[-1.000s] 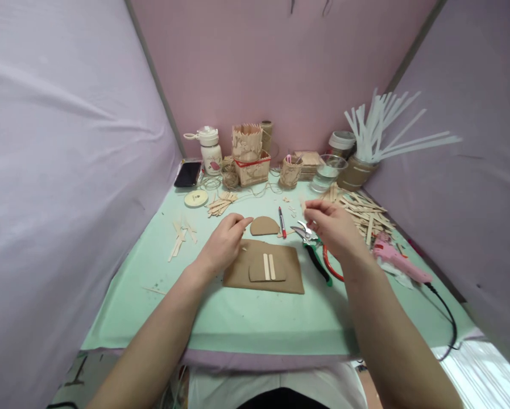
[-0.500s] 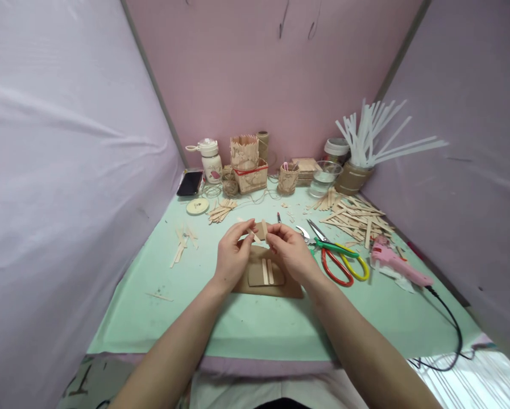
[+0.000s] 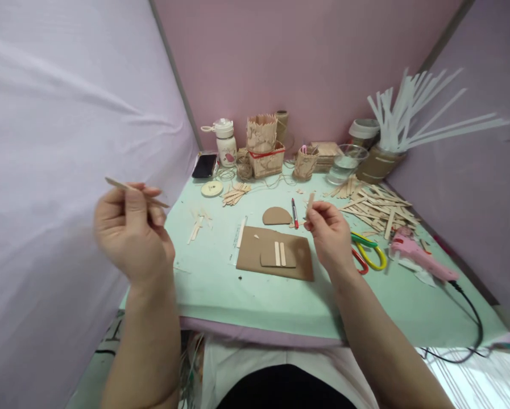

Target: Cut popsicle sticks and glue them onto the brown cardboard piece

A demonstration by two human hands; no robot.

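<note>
Raised high at the left, my left hand (image 3: 135,236) pinches a thin wooden craft stick (image 3: 115,183) between thumb and fingers. My right hand (image 3: 330,233), over the table right of the cardboard, grips a short craft stick piece (image 3: 311,200) that points upward. Between the hands lies a brown cardboard sheet (image 3: 248,255). On it rests a smaller cardboard piece (image 3: 267,259) bearing two parallel stick pieces (image 3: 282,254). A half-round cardboard piece (image 3: 277,216) and a red marker (image 3: 295,213) lie beyond the sheet.
Scissors (image 3: 382,258), partly behind my right hand, and a pink glue gun (image 3: 421,255) with a black cord lie right. Loose craft sticks (image 3: 378,207) are heaped behind them. A water bowl (image 3: 344,167), stick-covered containers (image 3: 266,162) and a white bottle (image 3: 226,145) line the back.
My hands have moved apart: the left up and far left with its stick, the right slightly rightward with its piece. The half-round cardboard and marker now show fully. The view has shifted.
</note>
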